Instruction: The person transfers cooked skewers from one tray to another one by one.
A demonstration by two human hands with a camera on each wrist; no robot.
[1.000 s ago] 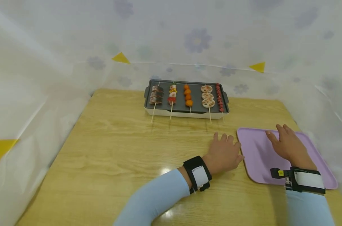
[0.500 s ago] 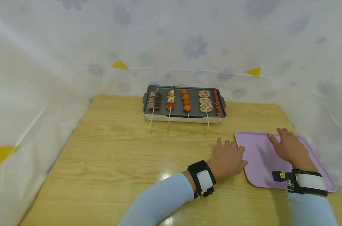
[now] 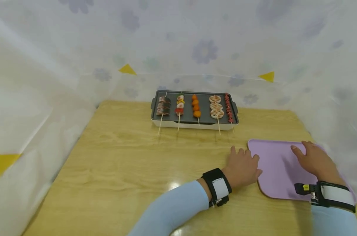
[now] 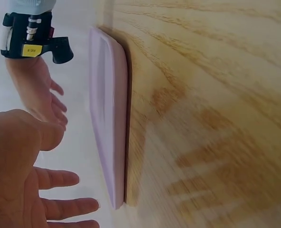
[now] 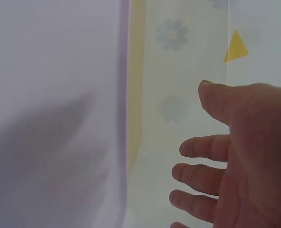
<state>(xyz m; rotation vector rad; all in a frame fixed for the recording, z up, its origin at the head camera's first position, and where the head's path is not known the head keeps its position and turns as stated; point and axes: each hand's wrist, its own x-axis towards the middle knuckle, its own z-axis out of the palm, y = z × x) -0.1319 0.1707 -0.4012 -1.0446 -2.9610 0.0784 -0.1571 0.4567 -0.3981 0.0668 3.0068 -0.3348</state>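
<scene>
A pale purple tray [image 3: 273,183] lies flat at the right of the table. By its left edge is my left hand [image 3: 242,168], palm down with fingers apart. The left wrist view shows this hand [image 4: 16,161] above the table and beside the tray's rim [image 4: 120,114], gripping nothing. Over the right part of the tray hovers my right hand [image 3: 320,164], its thumb away from the fingers. In the right wrist view the fingers [image 5: 202,178] are extended and hold nothing, with the tray [image 5: 59,47] below them.
A dark grill plate [image 3: 187,119] on a white base stands at the back of the table [image 3: 122,164]. Several skewers lie across it: fish-like chunks [image 3: 163,105], mixed pieces, orange balls [image 3: 195,106], lotus-root slices [image 3: 216,106] and a thin red one [image 3: 228,108]. White sheeting [image 3: 33,82] surrounds the table.
My right hand has moved to the right over the tray. The left hand has shifted slightly right, closer to the tray's left edge. The head view has tilted up a little. Tray and grill stay put.
</scene>
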